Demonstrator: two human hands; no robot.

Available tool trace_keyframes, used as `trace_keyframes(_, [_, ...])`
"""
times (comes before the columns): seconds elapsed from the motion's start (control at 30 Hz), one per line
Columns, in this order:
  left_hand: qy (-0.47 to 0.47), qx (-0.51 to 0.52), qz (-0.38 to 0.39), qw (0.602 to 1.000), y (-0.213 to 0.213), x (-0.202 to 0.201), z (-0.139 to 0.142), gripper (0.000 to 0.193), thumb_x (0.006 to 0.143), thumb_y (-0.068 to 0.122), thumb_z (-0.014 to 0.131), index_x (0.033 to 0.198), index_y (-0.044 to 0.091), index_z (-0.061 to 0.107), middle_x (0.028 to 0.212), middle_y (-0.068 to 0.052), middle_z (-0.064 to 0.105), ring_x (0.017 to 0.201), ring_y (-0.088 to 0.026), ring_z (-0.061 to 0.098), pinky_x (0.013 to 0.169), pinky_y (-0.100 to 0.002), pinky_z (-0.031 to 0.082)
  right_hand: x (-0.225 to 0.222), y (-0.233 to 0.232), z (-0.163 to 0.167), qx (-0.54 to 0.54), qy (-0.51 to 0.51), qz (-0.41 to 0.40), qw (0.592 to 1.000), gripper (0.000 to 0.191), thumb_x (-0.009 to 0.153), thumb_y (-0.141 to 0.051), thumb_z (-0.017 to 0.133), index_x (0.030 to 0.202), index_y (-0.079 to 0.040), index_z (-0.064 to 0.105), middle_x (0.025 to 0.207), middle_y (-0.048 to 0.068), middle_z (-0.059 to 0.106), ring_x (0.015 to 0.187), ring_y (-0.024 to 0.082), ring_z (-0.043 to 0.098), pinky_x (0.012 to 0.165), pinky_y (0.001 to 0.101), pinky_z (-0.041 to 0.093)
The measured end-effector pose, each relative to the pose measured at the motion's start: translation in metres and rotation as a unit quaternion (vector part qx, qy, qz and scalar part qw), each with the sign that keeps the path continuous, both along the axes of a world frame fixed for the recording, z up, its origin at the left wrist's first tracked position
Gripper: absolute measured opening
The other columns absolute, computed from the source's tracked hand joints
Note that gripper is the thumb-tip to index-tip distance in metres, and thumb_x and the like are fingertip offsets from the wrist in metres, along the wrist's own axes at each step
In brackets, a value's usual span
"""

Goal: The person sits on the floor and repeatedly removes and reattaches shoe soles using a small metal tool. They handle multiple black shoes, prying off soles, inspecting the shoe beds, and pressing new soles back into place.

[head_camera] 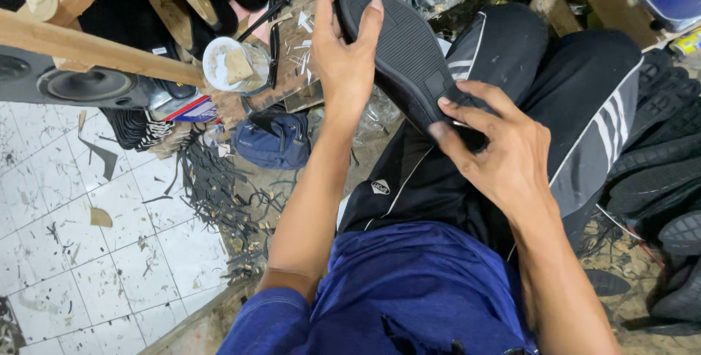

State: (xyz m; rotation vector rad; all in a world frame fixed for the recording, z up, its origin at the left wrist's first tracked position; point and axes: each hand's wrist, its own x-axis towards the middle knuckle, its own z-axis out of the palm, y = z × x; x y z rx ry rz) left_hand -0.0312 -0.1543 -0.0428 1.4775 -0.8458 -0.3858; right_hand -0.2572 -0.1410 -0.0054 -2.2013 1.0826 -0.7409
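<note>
So I've got this black rubber shoe sole with the ribbed tread [398, 52] up over my lap, tread side facing me, so I can see the whole bottom while I work the edge. My left hand [343, 56] is clamped round the toe end, thumb on one side and fingers curled over the rim, to keep it from twisting, while my right hand [496, 151] pinches the heel end against my knee in the black striped track pants [584, 99]. Glue-smeared white round tub [230, 63] sits near on the cluttered wooden bench [87, 48].

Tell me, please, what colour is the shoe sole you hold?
Black, with fine ribbed tread; the shoe sole shows in the head view.
</note>
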Motion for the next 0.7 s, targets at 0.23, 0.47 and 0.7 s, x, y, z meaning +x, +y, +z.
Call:
trace_keyframes(0.23, [0.127,-0.04,0.002,0.991,0.024,-0.014,0.01,0.046,0.1,0.012,0.074,0.137,0.002,0.049,0.118,-0.009,0.066,0.109,-0.015,0.065,0.1,-0.029,0.054,0.017,0.021,-0.014,-0.032,-0.071,-0.067,0.995,0.026,0.081,-0.016,0.091,0.102,-0.006,0.079,0.123,0.007,0.07,0.082,0.023,0.073,0.07,0.0316,0.056])
trace_keyframes(0.47, [0.186,0.018,-0.153,0.97,0.076,-0.049,-0.009,0.087,0.078,-0.002,0.086,0.146,0.004,0.032,0.133,-0.011,0.057,0.12,-0.018,0.061,0.104,-0.035,0.053,0.026,0.036,-0.027,-0.085,-0.035,-0.09,0.992,0.026,0.075,-0.013,0.093,0.096,-0.007,0.079,0.127,0.012,0.07,0.069,0.022,0.071,0.06,0.0326,0.054])
trace_keyframes(0.7, [0.287,0.029,-0.179,0.941,0.091,-0.033,-0.03,0.083,0.078,-0.013,0.08,0.146,0.0,0.035,0.132,-0.02,0.058,0.123,-0.035,0.06,0.101,-0.05,0.053,0.018,0.033,-0.009,0.056,-0.118,-0.112,0.985,0.035,0.081,-0.019,0.09,0.109,-0.006,0.075,0.117,0.006,0.074,0.078,0.02,0.074,0.069,0.0288,0.058])
